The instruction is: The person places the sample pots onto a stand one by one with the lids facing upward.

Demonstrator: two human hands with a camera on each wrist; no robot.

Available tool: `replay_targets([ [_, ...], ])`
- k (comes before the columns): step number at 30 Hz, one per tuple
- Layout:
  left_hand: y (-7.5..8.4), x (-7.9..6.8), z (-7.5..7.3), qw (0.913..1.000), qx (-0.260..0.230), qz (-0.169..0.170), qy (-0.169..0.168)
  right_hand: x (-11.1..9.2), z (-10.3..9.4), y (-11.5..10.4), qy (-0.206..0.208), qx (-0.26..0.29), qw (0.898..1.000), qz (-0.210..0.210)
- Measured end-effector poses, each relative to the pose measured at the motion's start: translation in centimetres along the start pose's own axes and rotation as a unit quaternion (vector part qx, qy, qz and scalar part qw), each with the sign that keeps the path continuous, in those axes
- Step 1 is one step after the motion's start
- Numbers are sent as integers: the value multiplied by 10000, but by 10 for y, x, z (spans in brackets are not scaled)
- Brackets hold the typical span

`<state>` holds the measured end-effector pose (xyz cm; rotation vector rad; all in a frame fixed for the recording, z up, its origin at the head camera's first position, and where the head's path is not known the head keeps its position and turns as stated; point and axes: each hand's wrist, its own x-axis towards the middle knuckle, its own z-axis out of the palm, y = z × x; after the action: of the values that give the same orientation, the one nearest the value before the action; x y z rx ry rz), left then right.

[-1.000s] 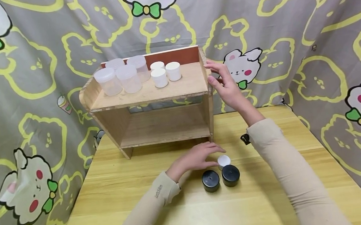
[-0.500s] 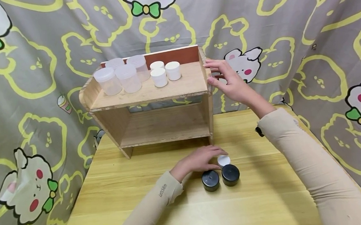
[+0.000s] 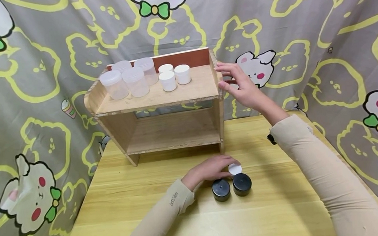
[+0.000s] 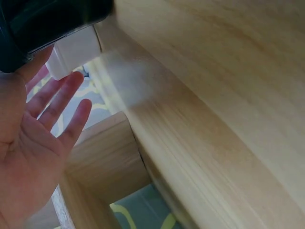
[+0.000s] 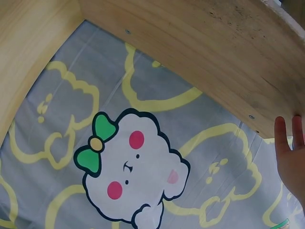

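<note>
My left hand is at a small white jar on the table, its thumb on one side and fingers on the other. In the left wrist view, the white jar sits between thumb and forefingers; the other fingers are spread. Two black-lidded jars stand just in front of it, and one blocks part of the left wrist view. My right hand rests against the right side panel of a small wooden shelf, fingers fairly straight. Two of its fingers show at the panel in the right wrist view.
On the shelf's top board stand several frosted plastic jars at the left and three white jars nearer the middle. Below is a lower board. A patterned curtain hangs behind and beside the wooden table.
My left hand has moved a little right and closed in around the white jar. My right forearm has swung outward while the hand stays on the shelf's side. The jars have not moved noticeably.
</note>
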<state>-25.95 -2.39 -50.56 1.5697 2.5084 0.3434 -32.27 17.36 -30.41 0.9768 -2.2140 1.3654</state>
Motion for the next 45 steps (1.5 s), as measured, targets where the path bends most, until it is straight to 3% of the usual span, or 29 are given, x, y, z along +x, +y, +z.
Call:
replay_targets([
  [8,2,-2,-1,10000,-73,11,0,-4,2,-19,-13,-30,10000,74],
  [16,1,-6,-5,9997,-89,77,234,-1,0,0,-2,-69,10000,24],
  [25,0,-10,-13,9986,-186,16,492,-4,-1,1,42,-65,10000,10],
  [31,2,-17,-29,9979,-245,-86,596,-4,0,1,30,-85,10000,7],
  [40,3,-27,-63,9923,-273,206,1193,-3,1,2,83,-96,9999,-2],
  [45,7,-38,-88,9879,-97,235,1531,-3,3,3,89,-62,9999,-4],
])
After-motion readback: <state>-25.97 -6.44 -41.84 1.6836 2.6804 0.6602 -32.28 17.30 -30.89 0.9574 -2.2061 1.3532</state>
